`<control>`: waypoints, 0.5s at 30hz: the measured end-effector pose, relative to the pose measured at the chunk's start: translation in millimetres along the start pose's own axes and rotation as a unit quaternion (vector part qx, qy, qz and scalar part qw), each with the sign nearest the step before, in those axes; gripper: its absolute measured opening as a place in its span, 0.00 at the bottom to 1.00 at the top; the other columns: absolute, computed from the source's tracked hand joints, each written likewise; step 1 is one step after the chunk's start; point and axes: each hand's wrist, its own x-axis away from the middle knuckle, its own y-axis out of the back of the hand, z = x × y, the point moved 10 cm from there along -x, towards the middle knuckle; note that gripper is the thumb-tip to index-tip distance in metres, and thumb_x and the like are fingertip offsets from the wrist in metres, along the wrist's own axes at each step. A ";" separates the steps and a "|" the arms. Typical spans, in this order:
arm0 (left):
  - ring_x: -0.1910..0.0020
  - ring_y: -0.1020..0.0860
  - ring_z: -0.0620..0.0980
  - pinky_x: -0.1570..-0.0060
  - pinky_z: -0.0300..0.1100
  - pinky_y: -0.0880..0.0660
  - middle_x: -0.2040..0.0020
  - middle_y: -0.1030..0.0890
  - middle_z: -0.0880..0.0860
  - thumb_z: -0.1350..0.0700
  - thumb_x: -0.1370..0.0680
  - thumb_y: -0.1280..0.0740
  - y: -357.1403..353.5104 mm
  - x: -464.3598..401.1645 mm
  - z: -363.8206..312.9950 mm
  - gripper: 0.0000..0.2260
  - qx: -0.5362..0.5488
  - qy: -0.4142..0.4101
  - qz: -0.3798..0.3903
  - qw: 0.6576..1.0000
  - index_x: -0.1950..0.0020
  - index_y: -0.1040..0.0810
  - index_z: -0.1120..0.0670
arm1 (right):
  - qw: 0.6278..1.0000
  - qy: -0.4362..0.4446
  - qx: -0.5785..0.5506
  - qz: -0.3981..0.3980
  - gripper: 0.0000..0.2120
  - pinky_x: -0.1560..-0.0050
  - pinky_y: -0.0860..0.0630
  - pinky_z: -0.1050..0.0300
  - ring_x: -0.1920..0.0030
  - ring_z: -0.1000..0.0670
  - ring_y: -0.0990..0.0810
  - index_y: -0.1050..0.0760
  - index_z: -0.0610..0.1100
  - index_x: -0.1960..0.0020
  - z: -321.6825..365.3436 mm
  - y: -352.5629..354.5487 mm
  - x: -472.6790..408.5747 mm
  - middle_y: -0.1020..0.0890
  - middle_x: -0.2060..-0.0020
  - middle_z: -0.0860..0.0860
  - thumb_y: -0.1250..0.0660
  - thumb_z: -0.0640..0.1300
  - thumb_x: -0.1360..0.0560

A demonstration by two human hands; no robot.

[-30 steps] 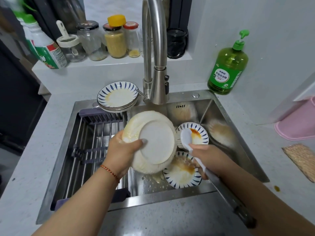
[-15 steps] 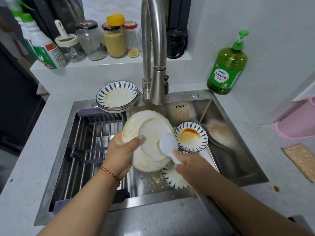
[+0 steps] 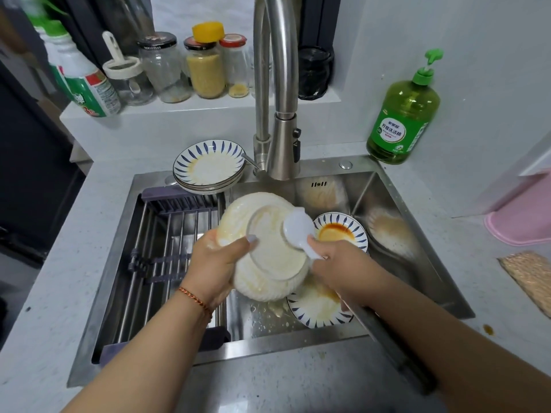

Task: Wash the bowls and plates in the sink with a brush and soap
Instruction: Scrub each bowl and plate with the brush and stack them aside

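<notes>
head view looks down on a steel sink. left hand grasps a white plate by its left edge, thumb across the underside; the plate is tilted, its back side up, above the sink floor. it carries yellowish smears. right hand is clenched around the handle of a white brush, and the brush head is pressed on the upper right part of the plate's back.

below the plate a striped plate lies on the sink floor, partly hidden. a small striped bowl with orange sauce lies just beside the brush, to the right. a drying rack fills the left part of the sink. a stack of striped plates stands on the rim behind it, near the faucet. a green soap bottle stands on the counter at the back right corner, well apart from the hands.
</notes>
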 end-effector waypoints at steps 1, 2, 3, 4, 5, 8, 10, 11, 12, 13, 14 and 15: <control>0.55 0.16 0.57 0.61 0.53 0.19 0.50 0.17 0.62 0.68 0.28 0.30 -4.4 0.8 2.5 0.15 0.003 0.004 0.005 1.000 0.42 0.24 0.62 | 1.000 0.015 -0.002 -0.005 0.26 0.75 0.28 0.61 0.78 0.56 0.27 0.41 0.56 0.25 7.1 3.2 -3.3 0.27 0.68 0.54 0.43 0.43 0.22; 0.54 0.16 0.58 0.60 0.53 0.19 0.50 0.17 0.62 0.68 0.28 0.30 -8.2 1.6 5.0 0.15 0.007 0.008 0.008 1.000 0.42 0.24 0.63 | 0.999 0.031 0.005 -0.007 0.26 0.75 0.28 0.62 0.79 0.58 0.27 0.41 0.56 0.24 14.7 3.8 -5.1 0.28 0.68 0.54 0.43 0.44 0.21; 0.54 0.16 0.59 0.60 0.54 0.19 0.50 0.16 0.63 0.68 0.28 0.30 -10.7 2.1 6.7 0.16 0.012 0.011 0.008 1.000 0.41 0.24 0.64 | 0.999 0.044 0.009 -0.007 0.26 0.73 0.28 0.61 0.80 0.60 0.27 0.42 0.55 0.24 21.2 2.2 -5.2 0.28 0.69 0.55 0.43 0.44 0.21; 0.54 0.16 0.59 0.60 0.54 0.19 0.50 0.16 0.62 0.67 0.28 0.29 -11.4 2.0 7.6 0.16 0.018 0.011 0.007 1.000 0.40 0.24 0.64 | 0.999 0.050 0.008 0.000 0.26 0.71 0.29 0.59 0.80 0.61 0.27 0.42 0.55 0.24 25.6 -1.4 -3.2 0.29 0.71 0.54 0.43 0.45 0.21; 0.54 0.16 0.59 0.61 0.53 0.19 0.51 0.16 0.62 0.66 0.28 0.29 -12.2 2.0 8.0 0.17 0.025 0.011 0.008 1.000 0.41 0.24 0.64 | 0.999 0.053 0.002 0.010 0.26 0.71 0.30 0.59 0.80 0.60 0.28 0.42 0.55 0.24 28.2 -5.9 -1.1 0.30 0.71 0.55 0.43 0.45 0.21; 0.52 0.17 0.60 0.59 0.54 0.19 0.51 0.16 0.62 0.66 0.28 0.29 -10.7 2.2 6.4 0.15 0.034 0.007 0.018 0.999 0.42 0.23 0.62 | 0.998 0.035 -0.037 0.024 0.23 0.76 0.30 0.63 0.78 0.58 0.30 0.38 0.57 0.26 22.7 -11.0 0.4 0.29 0.70 0.56 0.41 0.47 0.20; 0.51 0.17 0.60 0.57 0.56 0.19 0.50 0.16 0.62 0.67 0.27 0.30 -9.0 2.5 5.6 0.14 0.028 0.004 0.016 0.999 0.42 0.23 0.62 | 0.996 -0.002 -0.088 -0.009 0.22 0.78 0.29 0.63 0.72 0.50 0.24 0.36 0.55 0.27 7.9 0.7 -7.4 0.23 0.66 0.50 0.40 0.47 0.20; 0.51 0.17 0.60 0.57 0.55 0.19 0.50 0.16 0.61 0.66 0.27 0.30 -8.5 2.6 5.0 0.14 0.027 0.001 0.014 1.000 0.42 0.23 0.63 | 0.995 -0.019 -0.094 -0.022 0.21 0.76 0.28 0.64 0.67 0.46 0.23 0.35 0.54 0.27 1.3 6.9 -9.9 0.21 0.62 0.45 0.40 0.48 0.20; 0.51 0.17 0.60 0.58 0.54 0.19 0.51 0.16 0.61 0.66 0.27 0.30 -7.5 2.1 4.1 0.13 0.029 -0.003 0.010 1.000 0.43 0.23 0.62 | 0.995 -0.029 -0.093 -0.025 0.20 0.75 0.28 0.66 0.64 0.44 0.22 0.34 0.54 0.28 -3.6 9.1 -11.0 0.20 0.60 0.42 0.41 0.48 0.20; 0.52 0.17 0.59 0.59 0.54 0.19 0.51 0.16 0.60 0.66 0.27 0.30 -6.3 1.8 3.3 0.13 0.030 -0.004 0.006 1.000 0.43 0.23 0.62 | 0.995 -0.031 -0.093 -0.023 0.19 0.75 0.30 0.67 0.65 0.45 0.22 0.32 0.55 0.29 -7.1 7.2 -9.9 0.19 0.60 0.42 0.41 0.49 0.19; 0.52 0.17 0.59 0.59 0.53 0.19 0.51 0.16 0.60 0.66 0.27 0.30 -5.3 1.5 2.5 0.13 0.031 -0.005 0.003 1.000 0.43 0.23 0.62 | 0.995 -0.028 -0.090 -0.018 0.18 0.76 0.31 0.68 0.69 0.49 0.24 0.31 0.55 0.29 -8.1 2.9 -6.2 0.20 0.64 0.47 0.42 0.49 0.19; 0.52 0.17 0.59 0.58 0.54 0.19 0.51 0.16 0.60 0.66 0.28 0.29 -5.0 1.5 2.0 0.14 0.031 -0.007 0.002 1.000 0.43 0.23 0.62 | 0.996 -0.021 -0.088 -0.014 0.18 0.76 0.32 0.68 0.73 0.55 0.27 0.31 0.55 0.30 -6.1 -3.3 -1.2 0.23 0.69 0.53 0.42 0.50 0.19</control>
